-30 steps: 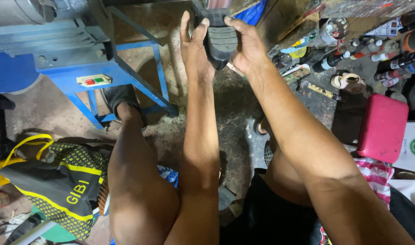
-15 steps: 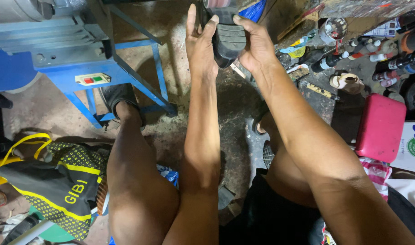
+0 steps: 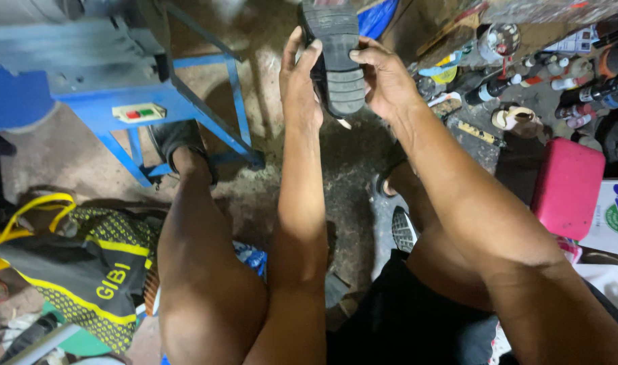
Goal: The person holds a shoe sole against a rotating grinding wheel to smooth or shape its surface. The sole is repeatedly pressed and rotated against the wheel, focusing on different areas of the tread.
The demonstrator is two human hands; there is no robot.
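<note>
A black shoe (image 3: 336,57) with a ridged rubber sole is held up in front of me, sole facing the camera, its far end cut off by the top edge. My left hand (image 3: 300,84) grips its left side, fingers stretched along the edge. My right hand (image 3: 384,78) clasps the right side, thumb pressed on the sole. Both forearms reach forward over my bare knees.
A blue metal machine stand (image 3: 140,111) with a switch box stands at left. A black and yellow bag (image 3: 93,270) lies at lower left. Bottles and tins (image 3: 559,81) crowd the upper right, beside a pink box (image 3: 567,186). My foot in a dark shoe (image 3: 177,142) rests on the dirty floor.
Both hands have shifted slightly on the shoe, which now shows more of its ridged sole. My arms and legs stay in place.
</note>
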